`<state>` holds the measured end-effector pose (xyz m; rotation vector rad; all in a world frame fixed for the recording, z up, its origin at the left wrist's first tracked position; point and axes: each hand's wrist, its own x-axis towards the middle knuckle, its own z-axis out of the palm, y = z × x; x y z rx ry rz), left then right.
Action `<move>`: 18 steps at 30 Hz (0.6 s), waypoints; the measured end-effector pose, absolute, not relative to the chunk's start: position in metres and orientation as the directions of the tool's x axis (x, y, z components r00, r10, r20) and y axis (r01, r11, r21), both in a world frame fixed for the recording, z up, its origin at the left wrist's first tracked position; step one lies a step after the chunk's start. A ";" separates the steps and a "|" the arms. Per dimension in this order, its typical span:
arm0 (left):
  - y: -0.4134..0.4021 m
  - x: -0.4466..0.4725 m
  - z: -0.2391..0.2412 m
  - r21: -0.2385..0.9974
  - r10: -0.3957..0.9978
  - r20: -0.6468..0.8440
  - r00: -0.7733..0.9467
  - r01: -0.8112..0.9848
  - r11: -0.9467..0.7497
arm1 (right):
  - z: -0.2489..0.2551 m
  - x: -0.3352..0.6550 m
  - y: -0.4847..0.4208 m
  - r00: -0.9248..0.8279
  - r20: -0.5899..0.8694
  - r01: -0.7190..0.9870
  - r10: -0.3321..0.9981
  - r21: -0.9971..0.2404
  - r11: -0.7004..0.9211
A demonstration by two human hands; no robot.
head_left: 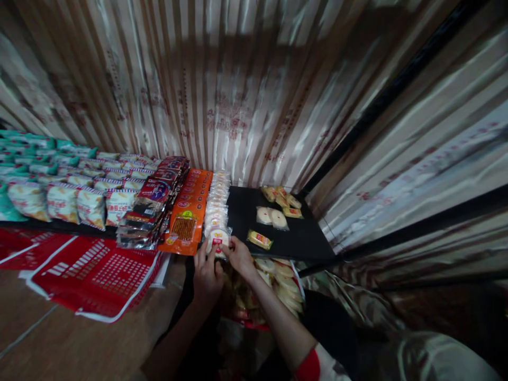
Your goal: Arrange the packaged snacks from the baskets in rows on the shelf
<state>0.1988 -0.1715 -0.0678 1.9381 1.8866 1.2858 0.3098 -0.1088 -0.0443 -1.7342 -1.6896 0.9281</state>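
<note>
My left hand point(207, 272) and my right hand point(240, 256) meet at the front edge of a dark shelf. Between their fingertips is a clear-wrapped white rice cracker pack point(218, 239) with a red label, pinched from both sides. It stands at the front of a row of similar packs point(219, 193) running back toward the curtain. Just left of that row lies an orange snack packet point(186, 211). To the right, a yellow wrapped snack point(260, 239) and a pack of two white round crackers point(272, 217) rest on the black shelf point(293, 243).
Dark snack packets point(154, 196) and rows of white chip bags point(93, 206) fill the shelf's left. Small yellow snacks point(281, 198) sit at the back right. Below are a red basket point(99, 275) and a container of wrapped crackers point(283, 283). A black pole point(357, 132) slants at right.
</note>
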 end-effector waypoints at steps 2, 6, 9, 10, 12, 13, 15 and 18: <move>-0.166 0.196 -0.069 0.611 0.882 0.453 -0.129 0.765 -0.202 | -0.043 0.305 -0.103 -0.006 -0.106 0.677 0.994 -0.732 -0.074; -0.157 0.193 -0.076 0.609 0.903 0.414 -0.117 0.773 -0.179 | -0.045 0.300 -0.095 0.001 -0.073 0.721 0.997 -0.691 -0.051; -0.153 0.193 -0.079 0.612 0.907 0.406 -0.107 0.769 -0.183 | -0.048 0.298 -0.092 0.009 -0.053 0.741 0.999 -0.670 -0.042; -0.152 0.193 -0.080 0.612 0.908 0.407 -0.101 0.768 -0.189 | -0.048 0.298 -0.091 0.015 -0.050 0.743 0.999 -0.668 -0.045; -0.150 0.192 -0.080 0.610 0.912 0.399 -0.093 0.769 -0.189 | -0.048 0.296 -0.089 0.035 -0.050 0.727 0.998 -0.684 -0.060; -0.150 0.192 -0.079 0.610 0.917 0.389 -0.089 0.771 -0.184 | -0.048 0.295 -0.089 0.046 -0.050 0.710 0.998 -0.700 -0.068; -0.148 0.191 -0.078 0.610 0.928 0.362 -0.083 0.774 -0.169 | -0.050 0.294 -0.088 0.058 -0.046 0.678 0.997 -0.731 -0.073; -0.146 0.191 -0.075 0.607 0.939 0.337 -0.070 0.778 -0.160 | -0.053 0.294 -0.087 0.063 -0.024 0.648 0.998 -0.759 -0.059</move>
